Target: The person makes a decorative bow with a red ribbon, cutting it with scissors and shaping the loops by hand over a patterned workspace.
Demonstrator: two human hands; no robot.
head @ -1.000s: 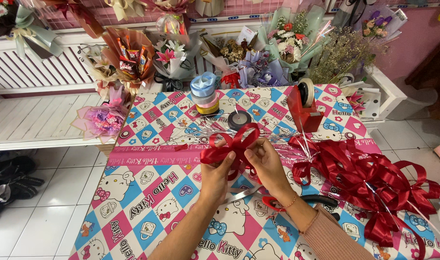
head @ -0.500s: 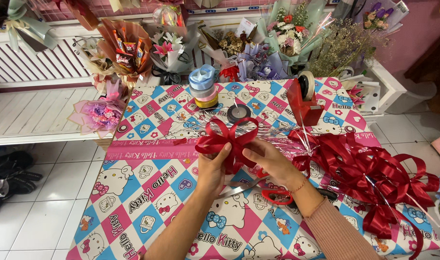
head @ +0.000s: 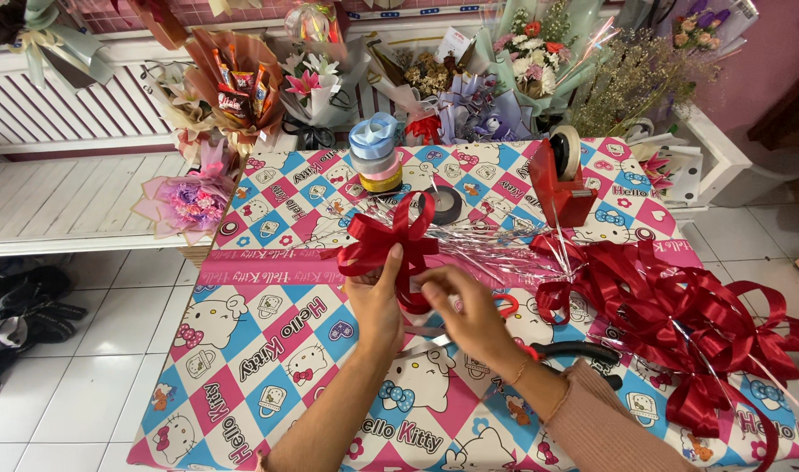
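1. My left hand (head: 377, 301) covers the lower middle of the red ribbon bow (head: 390, 240), so the knot is out of sight.
2. My right hand (head: 469, 315) blocks the spot where my fingers meet the bow; I cannot tell what they pinch.
3. The scissors (head: 565, 352) lie partly under my right wrist, and only the red loop and black handle show.
4. The pile of finished red bows (head: 688, 319) runs off the right and bottom edges.
5. The bouquets (head: 522, 70) along the back are cut by the top edge.
6. The dark bundle on the floor (head: 19, 306) is cut by the left edge and too unclear to name.
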